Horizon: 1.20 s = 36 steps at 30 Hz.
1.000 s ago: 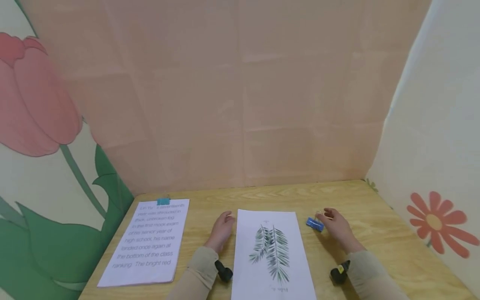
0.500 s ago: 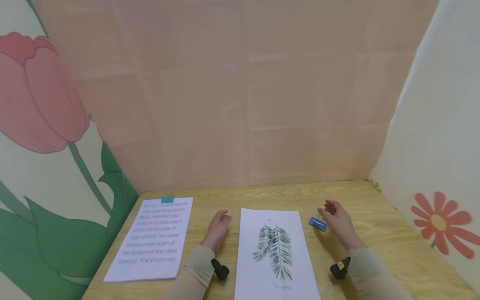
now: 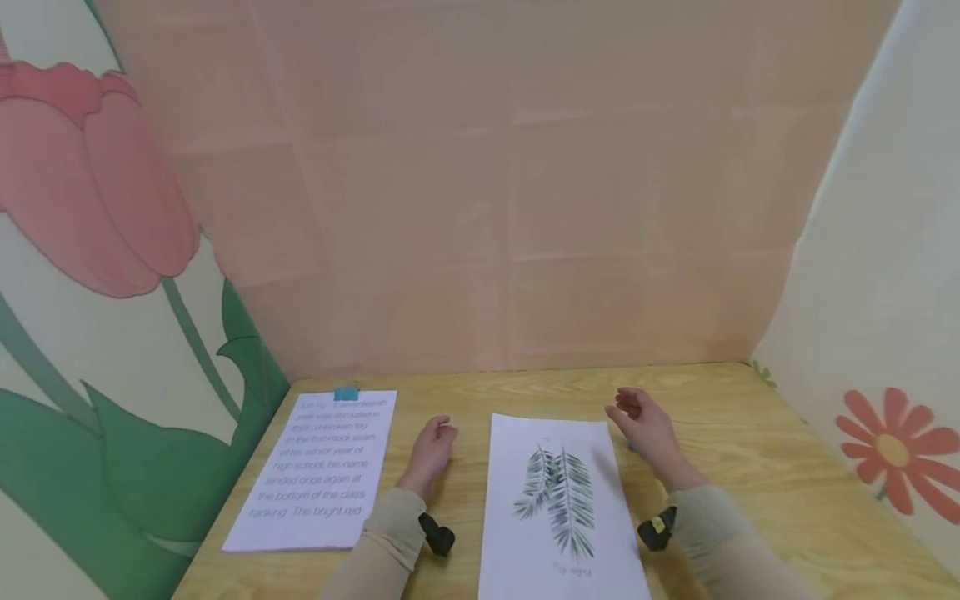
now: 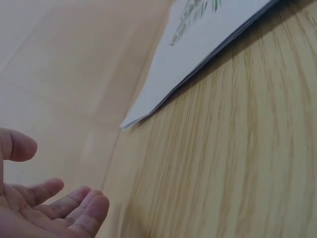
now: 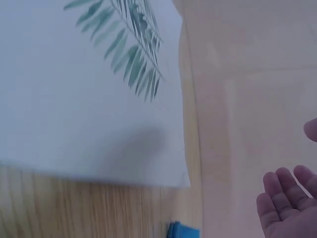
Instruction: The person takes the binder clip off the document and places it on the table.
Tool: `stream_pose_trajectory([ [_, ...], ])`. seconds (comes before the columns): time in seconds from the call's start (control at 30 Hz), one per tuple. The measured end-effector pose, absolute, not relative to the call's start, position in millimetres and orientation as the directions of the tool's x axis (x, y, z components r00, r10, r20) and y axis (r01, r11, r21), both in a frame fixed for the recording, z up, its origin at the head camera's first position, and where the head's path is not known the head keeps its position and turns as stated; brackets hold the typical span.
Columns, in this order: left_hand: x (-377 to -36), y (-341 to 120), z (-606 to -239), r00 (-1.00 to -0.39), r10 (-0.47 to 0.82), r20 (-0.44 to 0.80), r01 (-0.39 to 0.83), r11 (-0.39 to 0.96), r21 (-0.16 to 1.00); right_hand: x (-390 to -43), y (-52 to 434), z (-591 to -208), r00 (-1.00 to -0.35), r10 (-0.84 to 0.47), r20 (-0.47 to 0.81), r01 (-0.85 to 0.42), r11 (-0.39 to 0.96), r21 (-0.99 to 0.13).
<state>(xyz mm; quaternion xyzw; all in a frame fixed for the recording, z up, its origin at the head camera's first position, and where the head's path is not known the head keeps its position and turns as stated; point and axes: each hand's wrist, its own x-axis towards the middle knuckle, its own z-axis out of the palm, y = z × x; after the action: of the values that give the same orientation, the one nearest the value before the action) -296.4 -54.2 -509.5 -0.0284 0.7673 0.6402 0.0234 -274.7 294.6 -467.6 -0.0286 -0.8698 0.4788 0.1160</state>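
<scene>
A stack of white paper with a printed green palm frond on top (image 3: 517, 550) lies between my two hands. To its left my left hand (image 3: 430, 457) hovers by the table, fingers loosely bent and holding nothing. My right hand (image 3: 649, 429) is raised above the stack's far right corner, also holding nothing; in the right wrist view its fingers (image 5: 282, 196) are spread apart from the thumb. Beneath that hand lies a blue binder clip (image 5: 184, 232), nearly all hidden in the head view. The stack's sheets show slightly separated at one corner in the left wrist view.
Another stack of printed text pages (image 3: 300, 525) lies at the left of the wooden table (image 3: 712, 400), with a teal binder clip (image 3: 347, 393) on its top edge. A pinkish sheet (image 3: 480, 208) hangs behind the table. Flower-painted walls stand on both sides.
My right hand has moved off the blue clip, leaving it on the table, and gone left toward the palm print's corner. The left hand stays beside the stack. The head view has shifted slightly.
</scene>
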Motion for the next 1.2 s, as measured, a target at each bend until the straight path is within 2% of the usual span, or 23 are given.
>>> stream_pose_trajectory([
  [0.37,-295,-66,-509,-0.990,-0.067,-0.124,-0.134,0.180,0.975,-281,259,-479,-0.989,0.083,0.123,-0.058,0.545,-0.836],
  [0.6,-292,-73,-507,-0.993,-0.068,-0.096,-0.107,0.186,0.977,-284,240,-488,-0.992,0.046,0.113,-0.070,0.545,-0.835],
  [0.93,-287,-80,-501,-0.993,-0.040,-0.114,-0.121,0.318,0.940,-285,209,-500,-0.999,-0.020,0.032,-0.038,0.555,-0.831],
  [1.2,-283,-90,-500,-0.995,-0.057,-0.080,-0.095,0.362,0.927,-290,194,-503,-0.998,-0.059,0.031,-0.059,0.554,-0.830],
])
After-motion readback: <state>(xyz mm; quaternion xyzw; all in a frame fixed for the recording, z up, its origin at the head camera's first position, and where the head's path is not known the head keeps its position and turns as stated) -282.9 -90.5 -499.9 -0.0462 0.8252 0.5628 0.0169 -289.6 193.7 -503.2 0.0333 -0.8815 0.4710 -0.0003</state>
